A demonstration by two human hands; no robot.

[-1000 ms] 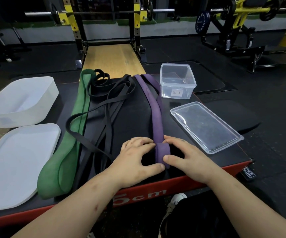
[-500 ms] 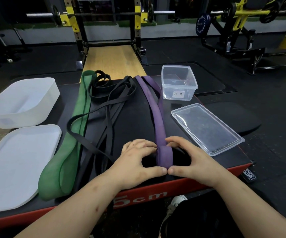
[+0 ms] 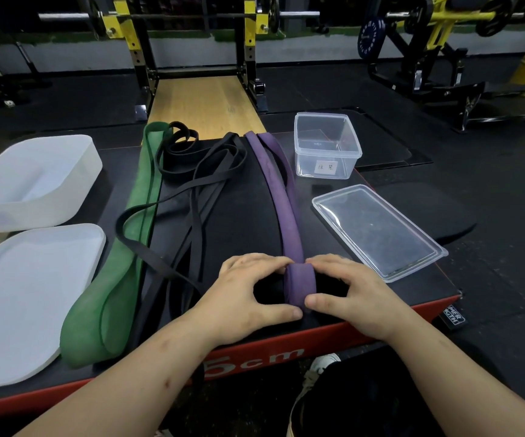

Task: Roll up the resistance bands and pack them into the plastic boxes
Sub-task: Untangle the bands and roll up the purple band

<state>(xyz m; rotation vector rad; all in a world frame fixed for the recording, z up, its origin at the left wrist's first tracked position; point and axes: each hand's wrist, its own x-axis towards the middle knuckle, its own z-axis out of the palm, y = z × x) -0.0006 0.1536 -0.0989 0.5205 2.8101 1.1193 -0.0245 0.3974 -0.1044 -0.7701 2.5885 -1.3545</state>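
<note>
- Head view, the grip: the left hand [image 3: 248, 291] and right hand [image 3: 355, 294] meet at the near end of the purple band [image 3: 281, 197]. Each pinches the small roll formed there, thumb on its near edge and fingers curled over its far side. Gripping from both sides likely keeps the turns square and stops the springy rubber from unwinding.
- Head view, band and grip: the roll sits between the two hands, touching both thumbs, close to the near edge of the platform [image 3: 242, 222]. The unrolled length runs flat and nearly straight away from the grip towards the far edge. That line gives the roll a clear path forward. By my reading only a few turns are made and most of the band is yet to be wound.
- Head view, boxes: the clear box [image 3: 327, 146] stands open just right of the band's far end, its clear lid [image 3: 378, 228] flat beside the right hand. It is probably set there to take the finished roll.
- Head view, the rest: the green band [image 3: 122, 247] and tangled black bands [image 3: 198, 184] lie unrolled to the left. Beyond them are the open white box [image 3: 34, 181] and its white lid [image 3: 31, 294].
</note>
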